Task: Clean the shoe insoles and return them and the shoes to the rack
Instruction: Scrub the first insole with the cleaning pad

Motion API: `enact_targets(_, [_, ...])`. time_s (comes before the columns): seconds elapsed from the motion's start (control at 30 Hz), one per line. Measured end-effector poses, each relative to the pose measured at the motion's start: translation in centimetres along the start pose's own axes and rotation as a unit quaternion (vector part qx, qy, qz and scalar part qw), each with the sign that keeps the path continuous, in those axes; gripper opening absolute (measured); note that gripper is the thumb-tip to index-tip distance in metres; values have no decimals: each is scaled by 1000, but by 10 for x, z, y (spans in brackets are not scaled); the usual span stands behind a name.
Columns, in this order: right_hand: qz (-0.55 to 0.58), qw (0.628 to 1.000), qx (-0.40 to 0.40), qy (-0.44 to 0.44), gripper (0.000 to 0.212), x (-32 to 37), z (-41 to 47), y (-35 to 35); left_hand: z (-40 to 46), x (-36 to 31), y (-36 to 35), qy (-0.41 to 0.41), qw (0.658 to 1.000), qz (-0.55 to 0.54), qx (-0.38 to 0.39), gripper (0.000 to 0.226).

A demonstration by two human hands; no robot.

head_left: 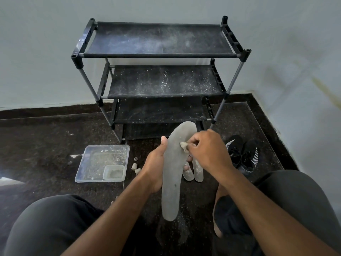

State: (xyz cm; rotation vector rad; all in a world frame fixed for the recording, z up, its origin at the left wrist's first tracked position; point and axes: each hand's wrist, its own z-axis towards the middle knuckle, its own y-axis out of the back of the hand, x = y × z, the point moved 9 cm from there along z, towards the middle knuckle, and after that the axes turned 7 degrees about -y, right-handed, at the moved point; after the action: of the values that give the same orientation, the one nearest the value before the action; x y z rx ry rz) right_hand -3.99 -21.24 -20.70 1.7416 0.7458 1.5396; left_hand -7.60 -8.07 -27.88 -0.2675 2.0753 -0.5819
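The long grey foam insole was up off the floor, held roughly upright in front of the person's knees, toe end pointing toward the rack and heel end hanging low. The left hand was wrapped round its left edge at mid-length, thumb up along the face and fingertips peeking out behind the right edge. And the right hand was right on it, fingers pinched tight on a small off-white wad of cloth or sponge, pressed against the upper face of the insole.

Just behind that, two more pale dusty insoles lay flat on the dark speckled stone floor, side by side and partly hidden by the hands. To their right sat a pair of black knit sneakers with white stripes, close together near the rack's front right leg.

On the left, a clear square plastic tray rested on the floor with a smaller clear tub in its near right corner, both gritty with pale residue. A few small beige cylindrical pieces lay just beside the tray's right edge.

Behind it all, the black three-tier fabric shoe rack with grey poles stood against the pale wall, its shelves speckled with white dust.
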Motion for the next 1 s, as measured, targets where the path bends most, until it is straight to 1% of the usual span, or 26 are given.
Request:
enact_targets(0.07, [15, 997, -72, 8, 11, 0, 5, 18, -3, -1, -7, 8, 999, -17, 27, 75])
enact_targets(0.13, [21, 993, -113, 19, 9, 3, 6, 29, -5, 0, -14, 17, 998, -32, 48, 75])
enact_targets(0.2, [20, 993, -112, 28, 8, 5, 6, 27, -6, 1, -16, 19, 998, -30, 58, 74])
enact_targets(0.33, [17, 996, -74, 46, 10, 7, -1, 9, -7, -4, -13, 9, 999, -9, 48, 73])
enact_targets(0.37, [-2, 996, -71, 53, 13, 9, -3, 4, -7, -5, -12, 4, 999, -7, 40, 72])
enact_targets(0.43, [-38, 994, -72, 66, 27, 14, -7, -3, -9, -7, -12, -3, 1000, 3, 24, 68])
enact_targets(0.5, [-29, 994, -81, 64, 34, 14, -5, 1, -10, -5, -14, 3, 1000, 13, 25, 69])
enact_targets(0.53, [-15, 994, -91, 55, 31, 11, -2, 6, -11, -4, -17, 9, 999, 11, 34, 69])
enact_targets(0.63, [34, 989, -140, 14, 11, -3, 8, 27, -12, -3, -22, 11, 998, 7, 56, 70])
enact_targets(0.67, [51, 987, -154, 7, 8, -7, 9, 32, -13, -4, -25, 9, 998, 5, 60, 70])
enact_targets(0.73, [64, 985, -157, 14, 7, -4, 6, 31, -16, -6, -29, 7, 998, 4, 68, 70])
enact_targets(0.83, [44, 989, -119, 70, 8, 14, -5, 14, -16, -5, -27, 9, 998, 5, 61, 69])
enact_targets(0.87, [36, 989, -120, 80, 9, 17, -6, 13, -17, -6, -26, 9, 998, 8, 59, 69])
enact_targets(0.93, [47, 985, -156, 62, 9, 11, -1, 24, -17, -5, -27, 9, 997, 18, 72, 71])
enact_targets(1.0, [78, 978, -193, 16, 7, -2, 5, 39, -18, -3, -29, 11, 996, 36, 82, 72])
